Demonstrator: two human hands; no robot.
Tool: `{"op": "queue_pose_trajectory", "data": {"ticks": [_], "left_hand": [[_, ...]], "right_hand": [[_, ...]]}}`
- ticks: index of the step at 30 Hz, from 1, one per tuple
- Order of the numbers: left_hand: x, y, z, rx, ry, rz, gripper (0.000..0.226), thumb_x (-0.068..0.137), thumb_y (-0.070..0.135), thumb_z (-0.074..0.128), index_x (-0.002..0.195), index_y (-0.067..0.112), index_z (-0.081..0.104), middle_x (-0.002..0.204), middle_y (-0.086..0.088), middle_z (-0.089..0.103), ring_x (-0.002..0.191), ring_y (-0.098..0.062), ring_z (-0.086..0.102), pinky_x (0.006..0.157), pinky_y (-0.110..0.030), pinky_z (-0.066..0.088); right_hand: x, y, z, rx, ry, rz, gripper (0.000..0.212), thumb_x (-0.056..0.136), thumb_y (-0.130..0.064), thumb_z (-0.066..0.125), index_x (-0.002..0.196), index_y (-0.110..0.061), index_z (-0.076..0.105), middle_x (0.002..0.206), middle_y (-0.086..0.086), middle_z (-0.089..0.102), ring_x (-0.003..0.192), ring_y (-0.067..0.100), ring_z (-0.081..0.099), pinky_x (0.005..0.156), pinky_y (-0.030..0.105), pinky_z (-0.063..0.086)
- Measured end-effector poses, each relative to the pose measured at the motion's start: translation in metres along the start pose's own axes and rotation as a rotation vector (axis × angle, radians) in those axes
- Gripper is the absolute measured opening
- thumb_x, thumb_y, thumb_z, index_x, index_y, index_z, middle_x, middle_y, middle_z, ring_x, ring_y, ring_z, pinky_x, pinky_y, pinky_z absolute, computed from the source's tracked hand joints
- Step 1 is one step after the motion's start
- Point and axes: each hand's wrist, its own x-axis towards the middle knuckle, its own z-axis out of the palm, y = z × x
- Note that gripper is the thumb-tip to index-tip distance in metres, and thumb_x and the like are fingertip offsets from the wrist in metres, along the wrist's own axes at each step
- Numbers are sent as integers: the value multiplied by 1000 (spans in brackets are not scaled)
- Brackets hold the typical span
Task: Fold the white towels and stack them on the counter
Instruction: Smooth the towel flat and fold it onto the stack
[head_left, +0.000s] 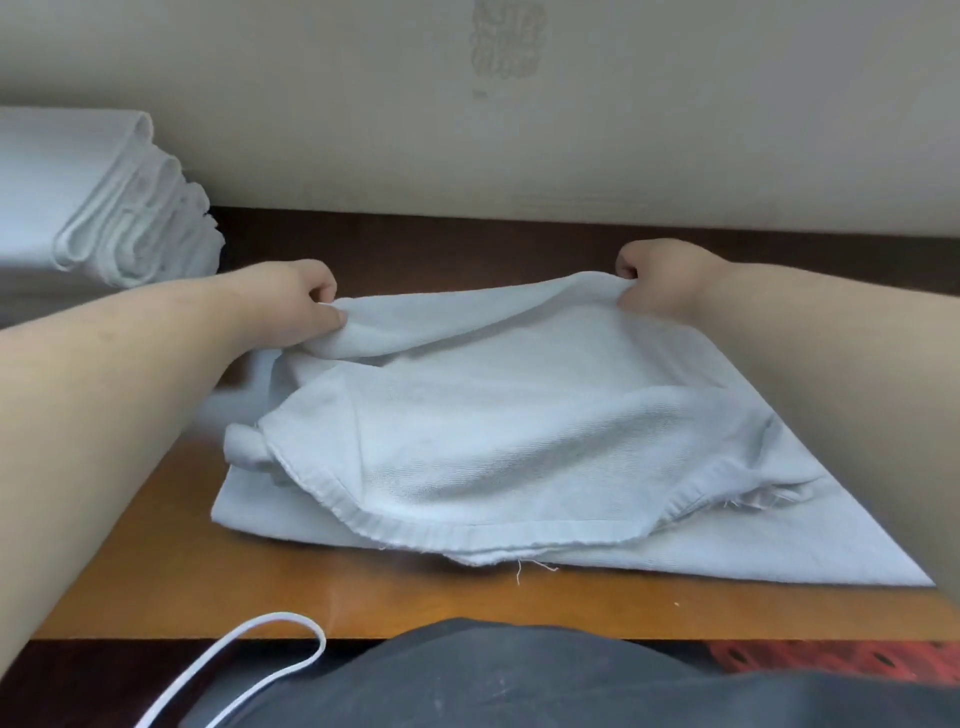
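Head view showed the white towel (498, 441) at counter (156, 571) centre, mid-fold. Left hand (298, 304) pinched its ten o'clock corner, right hand (660, 280) its two o'clock corner. Folded stack (104, 208) sat at ten o'clock. Next probably meant squaring edges.

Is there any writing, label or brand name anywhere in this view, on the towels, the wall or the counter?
No text can be read.
Wall patch: a faint greyish mark that might be print or a stain, too blurred to read.
White towel held by the left hand and right hand: no tag or label shows.
Stack of folded towels: none shows.
Counter: none shows.
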Motion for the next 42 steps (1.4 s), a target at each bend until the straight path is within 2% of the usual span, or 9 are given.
{"op": "queue_pose_trajectory", "data": {"ticks": [4, 10, 16, 19, 24, 27, 33, 38, 42], "left_hand": [[-5, -11, 2, -74, 32, 32, 15, 87, 30, 55, 77, 20, 50, 70, -3, 56, 59, -21, 47, 55, -30, 35], [-16, -19, 2, -182, -54, 67, 25, 81, 60, 66, 93, 39, 58, 87, 7, 64, 74, -13, 61, 58, -29, 41], [-1, -20, 10, -671, 126, -146, 42, 101, 19, 44, 142, 23, 46, 131, -14, 56, 108, -32, 57, 92, -35, 45], [-2, -28, 7, -447, -4, -29, 66, 91, -6, 46, 149, 23, 37, 146, -12, 46, 121, -31, 53, 92, -31, 43], [0, -37, 11, 165, -118, 190, 74, 80, 22, 68, 146, 40, 38, 142, -5, 42, 123, -31, 46, 98, -41, 45], [10, -43, 8, 34, 2, 202, 31, 90, 40, 62, 121, 32, 62, 113, 1, 60, 103, -24, 56, 86, -37, 46], [24, -43, 19, -633, 111, -241, 48, 103, 44, 38, 142, 16, 44, 134, -14, 56, 118, -35, 57, 101, -42, 45], [-5, -47, 22, -168, 354, 180, 48, 94, 32, 57, 140, 26, 46, 140, -13, 41, 126, -34, 42, 108, -42, 36], [-45, -29, 29, 5, 152, 506, 57, 91, 60, 41, 145, 42, 37, 154, 2, 33, 140, -23, 28, 113, -41, 25]], "right_hand": [[-7, -7, -4, 43, -19, 16, 17, 76, -16, 64, 83, -23, 50, 79, -1, 56, 68, 20, 52, 53, 29, 37], [-20, -15, -6, -21, 31, 10, 12, 88, -32, 63, 99, -28, 63, 99, 0, 65, 89, 24, 59, 75, 33, 49], [-30, -34, -4, 99, 324, 154, 25, 96, -31, 56, 116, -21, 66, 124, 13, 59, 116, 36, 53, 99, 41, 45], [-33, -61, 6, 111, 151, 115, 22, 95, -27, 54, 105, -14, 68, 108, 11, 67, 102, 32, 61, 84, 33, 48], [-26, -131, 31, 184, -126, -92, 32, 99, -35, 54, 126, -20, 65, 121, 1, 65, 111, 20, 59, 88, 23, 42], [-16, -164, 41, 144, -169, -215, 53, 101, -26, 50, 152, -27, 38, 157, 1, 37, 142, 23, 36, 112, 27, 29], [-5, -205, 56, 143, -208, -324, 56, 102, -12, 39, 156, -28, 29, 164, -3, 23, 150, 20, 21, 118, 26, 17], [-13, -198, 50, 196, -105, -301, 56, 101, -12, 42, 154, -25, 33, 164, -1, 22, 150, 17, 18, 121, 31, 12], [-54, -140, 42, 285, 33, -192, 54, 100, -29, 52, 152, -24, 38, 159, 1, 33, 142, 19, 37, 116, 27, 24]]}}
